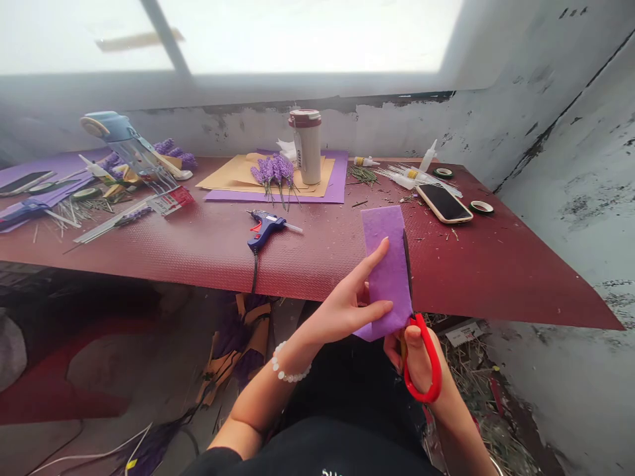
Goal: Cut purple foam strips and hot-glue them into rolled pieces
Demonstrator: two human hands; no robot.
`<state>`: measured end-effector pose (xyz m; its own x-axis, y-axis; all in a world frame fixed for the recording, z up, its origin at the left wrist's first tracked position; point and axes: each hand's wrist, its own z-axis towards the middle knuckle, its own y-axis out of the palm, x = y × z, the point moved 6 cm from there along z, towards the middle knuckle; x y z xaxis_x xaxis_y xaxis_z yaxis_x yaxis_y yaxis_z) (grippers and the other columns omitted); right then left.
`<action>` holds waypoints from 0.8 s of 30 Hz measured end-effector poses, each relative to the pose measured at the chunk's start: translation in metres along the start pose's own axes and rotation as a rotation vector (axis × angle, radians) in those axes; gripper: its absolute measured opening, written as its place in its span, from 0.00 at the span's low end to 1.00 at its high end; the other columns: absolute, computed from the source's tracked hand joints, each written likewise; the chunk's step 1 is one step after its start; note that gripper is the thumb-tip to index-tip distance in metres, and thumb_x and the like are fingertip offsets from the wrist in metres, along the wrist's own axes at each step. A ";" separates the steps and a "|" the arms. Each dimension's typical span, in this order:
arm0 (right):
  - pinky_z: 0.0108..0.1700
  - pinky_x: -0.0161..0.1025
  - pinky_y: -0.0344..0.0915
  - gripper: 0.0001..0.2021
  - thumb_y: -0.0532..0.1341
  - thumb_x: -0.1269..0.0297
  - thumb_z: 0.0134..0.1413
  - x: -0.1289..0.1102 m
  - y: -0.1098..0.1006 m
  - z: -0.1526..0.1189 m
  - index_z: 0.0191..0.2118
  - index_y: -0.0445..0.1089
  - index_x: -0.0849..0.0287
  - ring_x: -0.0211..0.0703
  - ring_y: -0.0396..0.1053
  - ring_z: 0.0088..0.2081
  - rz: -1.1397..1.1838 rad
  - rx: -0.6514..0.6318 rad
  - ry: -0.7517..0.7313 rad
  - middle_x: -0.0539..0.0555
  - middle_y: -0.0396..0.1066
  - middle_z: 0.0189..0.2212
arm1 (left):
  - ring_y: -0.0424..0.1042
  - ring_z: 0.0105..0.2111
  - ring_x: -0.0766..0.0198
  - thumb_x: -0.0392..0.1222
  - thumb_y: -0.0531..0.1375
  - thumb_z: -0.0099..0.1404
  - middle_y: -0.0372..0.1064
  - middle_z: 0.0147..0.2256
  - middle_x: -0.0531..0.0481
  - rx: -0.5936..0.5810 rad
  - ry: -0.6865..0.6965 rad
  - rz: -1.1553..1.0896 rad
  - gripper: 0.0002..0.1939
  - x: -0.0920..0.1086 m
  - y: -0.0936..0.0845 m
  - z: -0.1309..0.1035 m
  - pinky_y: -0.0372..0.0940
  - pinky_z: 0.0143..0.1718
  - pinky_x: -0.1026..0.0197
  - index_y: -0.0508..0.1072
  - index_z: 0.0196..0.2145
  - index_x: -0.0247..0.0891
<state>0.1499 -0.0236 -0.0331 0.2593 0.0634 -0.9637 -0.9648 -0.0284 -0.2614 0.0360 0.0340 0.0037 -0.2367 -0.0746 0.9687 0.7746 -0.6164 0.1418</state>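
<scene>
My left hand (360, 294) grips a folded purple sheet (387, 264), felt or paper by its look, with thumb and fingers spread over its face. In my right hand (421, 357) is a pair of scissors (435, 370) with red handles. Their dark blade runs along the right edge of the purple sheet. The sheet is held over the front edge of the table, above my lap. Left of it a blue glue gun (265, 228) with a red trigger lies on the table, its cord hanging over the edge.
The dark red table (322, 244) holds a coffee cup (310, 149), purple flower sprigs (274, 172) on brown paper, a phone (445, 202), tape rolls (481, 207) and glue bottles (428, 156). At left stands a tilted water bottle (131, 149). Wrapped purple bundles (238, 350) lie below.
</scene>
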 end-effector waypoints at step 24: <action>0.17 0.35 0.50 0.38 0.44 0.17 0.47 -0.002 0.005 0.001 0.29 0.57 0.52 0.34 0.48 0.16 0.120 -0.067 -0.049 0.42 0.52 0.15 | 0.59 0.69 0.55 0.38 0.62 0.68 0.63 0.67 0.49 0.223 0.317 0.235 0.29 0.027 -0.022 0.012 0.51 0.71 0.55 0.67 0.66 0.45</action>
<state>0.1443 -0.0232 -0.0321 0.1381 0.1041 -0.9849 -0.9832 -0.1053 -0.1490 0.0194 0.0549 0.0292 -0.1804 -0.4506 0.8743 0.9281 -0.3723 -0.0003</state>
